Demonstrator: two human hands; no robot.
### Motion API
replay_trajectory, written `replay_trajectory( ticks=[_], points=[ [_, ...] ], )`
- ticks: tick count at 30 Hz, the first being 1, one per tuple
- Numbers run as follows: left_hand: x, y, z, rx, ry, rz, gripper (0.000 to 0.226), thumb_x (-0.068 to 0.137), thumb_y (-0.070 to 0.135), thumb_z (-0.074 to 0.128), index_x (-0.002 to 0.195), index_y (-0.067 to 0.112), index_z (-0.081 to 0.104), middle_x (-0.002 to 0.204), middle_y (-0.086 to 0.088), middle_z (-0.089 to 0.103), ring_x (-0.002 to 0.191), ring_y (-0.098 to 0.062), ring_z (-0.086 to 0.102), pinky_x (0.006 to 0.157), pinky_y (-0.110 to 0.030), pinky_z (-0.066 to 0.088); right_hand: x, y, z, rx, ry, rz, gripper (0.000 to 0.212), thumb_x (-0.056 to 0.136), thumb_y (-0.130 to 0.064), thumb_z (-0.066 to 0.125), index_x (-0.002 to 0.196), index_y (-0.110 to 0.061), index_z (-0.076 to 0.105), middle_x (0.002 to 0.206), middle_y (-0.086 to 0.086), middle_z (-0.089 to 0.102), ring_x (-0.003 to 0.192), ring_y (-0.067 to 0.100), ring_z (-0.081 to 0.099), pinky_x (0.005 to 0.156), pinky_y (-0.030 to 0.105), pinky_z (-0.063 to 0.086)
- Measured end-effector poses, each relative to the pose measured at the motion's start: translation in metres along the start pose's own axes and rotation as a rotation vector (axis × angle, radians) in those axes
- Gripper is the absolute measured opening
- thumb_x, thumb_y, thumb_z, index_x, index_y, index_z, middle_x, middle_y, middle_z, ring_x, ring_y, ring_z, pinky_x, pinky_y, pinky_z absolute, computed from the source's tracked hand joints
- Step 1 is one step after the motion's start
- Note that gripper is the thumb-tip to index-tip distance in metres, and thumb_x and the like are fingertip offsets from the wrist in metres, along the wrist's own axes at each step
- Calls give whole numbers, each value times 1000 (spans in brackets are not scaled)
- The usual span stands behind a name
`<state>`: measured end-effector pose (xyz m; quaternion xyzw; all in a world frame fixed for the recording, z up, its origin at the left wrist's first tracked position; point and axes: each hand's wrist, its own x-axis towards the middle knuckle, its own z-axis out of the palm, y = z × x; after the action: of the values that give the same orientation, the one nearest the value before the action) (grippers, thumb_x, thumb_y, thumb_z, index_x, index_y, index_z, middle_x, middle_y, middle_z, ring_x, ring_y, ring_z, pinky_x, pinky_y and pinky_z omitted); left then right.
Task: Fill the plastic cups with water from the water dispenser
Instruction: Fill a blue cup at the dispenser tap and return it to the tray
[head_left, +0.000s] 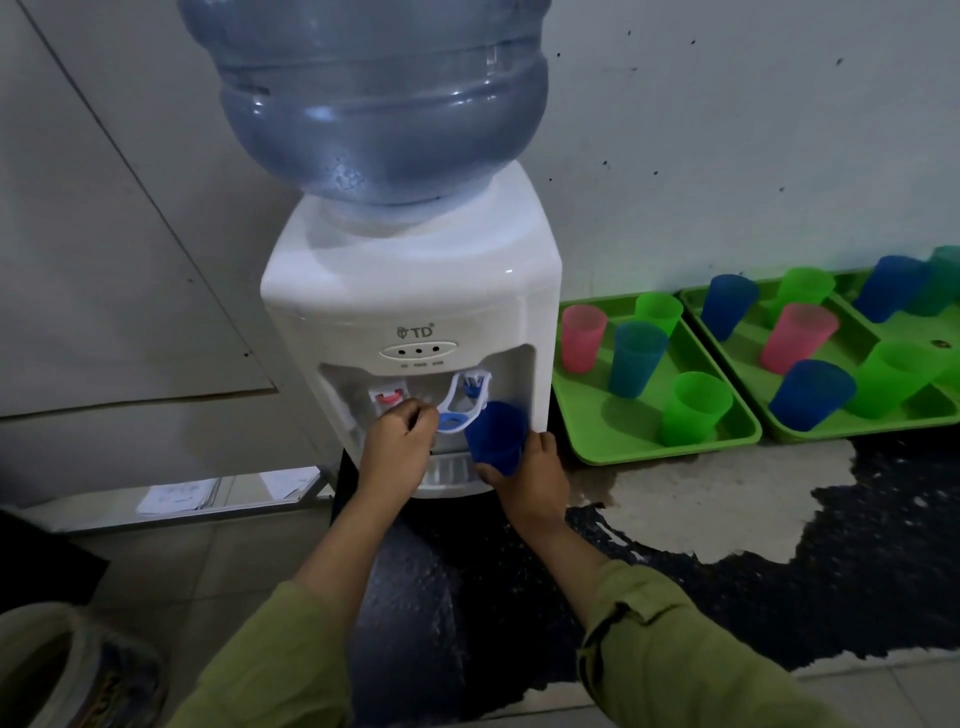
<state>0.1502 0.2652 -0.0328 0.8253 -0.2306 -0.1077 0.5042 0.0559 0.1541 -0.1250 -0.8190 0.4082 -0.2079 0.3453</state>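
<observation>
Head view: the right hand (530, 478) grasps the blue cup (496, 436) low on its wall, thumb on the near side.
Left hand (397, 441): fingers curled onto the blue end of the tap lever (453, 418).
Cup position: tilted, mouth up under the cold tap (474, 387), held above the drip tray (449, 470).
Doing it well: probably level the cup and centre its mouth under the spout before pressing, then ease off the lever short of the brim.
Arm pose: both forearms reach forward and converge on the water dispenser (415, 291).
Waiting cups: on two green trays (587, 441) to the right; whether filled, cannot tell.
</observation>
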Motion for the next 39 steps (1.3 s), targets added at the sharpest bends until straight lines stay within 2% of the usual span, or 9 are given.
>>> replay_trajectory(
  ticks=[6,10,15,20,24,28,34,39],
  points=[
    [0,-2,1,-11,-10,-6,27,91,20,48,75,-1,57,67,-23,57,61,-21,50,64,-42,44,0,0,-1,-7,-14,-2,70,70,-44,76,124,-12,47,120,7,49,105,28,56,71,36,46],
    [1,-3,1,1,-6,1,27,91,21,48,78,0,58,72,-27,59,62,-22,52,68,-50,49,-1,-1,-1,6,-2,6,70,69,-42,77,125,-12,47,119,8,50,106,28,56,74,36,47],
    [2,-3,1,12,2,9,26,90,20,48,76,0,58,71,-26,59,62,-22,52,67,-51,49,-2,1,0,2,1,1,70,69,-43,77,125,-13,47,118,7,50,106,28,55,73,37,47],
    [1,-3,1,10,-4,9,28,90,21,49,78,-2,59,72,-28,59,61,-22,51,63,-42,45,-1,0,1,-12,10,3,71,68,-45,77,124,-13,48,117,7,52,105,28,56,72,37,49],
    [2,-2,0,22,-2,17,29,90,21,49,78,-4,58,72,-29,58,61,-22,51,64,-44,46,-1,0,2,-21,8,-1,70,68,-46,77,122,-13,48,116,7,52,106,27,55,73,38,49],
    [1,-4,1,15,-6,15,27,89,20,49,76,-2,58,71,-28,58,60,-22,49,62,-37,40,0,0,1,-19,2,-6,68,69,-45,77,122,-13,48,116,7,51,106,27,54,72,37,48],
    [2,-3,2,7,3,17,27,89,19,50,73,-1,57,71,-28,59,62,-23,52,68,-48,48,-1,0,-1,-18,2,-5,67,69,-44,77,120,-12,49,115,8,52,107,28,54,73,36,46],
    [1,-4,1,-2,-7,16,27,90,21,49,73,0,57,71,-28,59,61,-21,52,65,-44,46,-1,-1,-2,-26,-3,-8,67,70,-45,76,121,-11,48,116,8,52,107,28,54,72,35,45]
  ],
)
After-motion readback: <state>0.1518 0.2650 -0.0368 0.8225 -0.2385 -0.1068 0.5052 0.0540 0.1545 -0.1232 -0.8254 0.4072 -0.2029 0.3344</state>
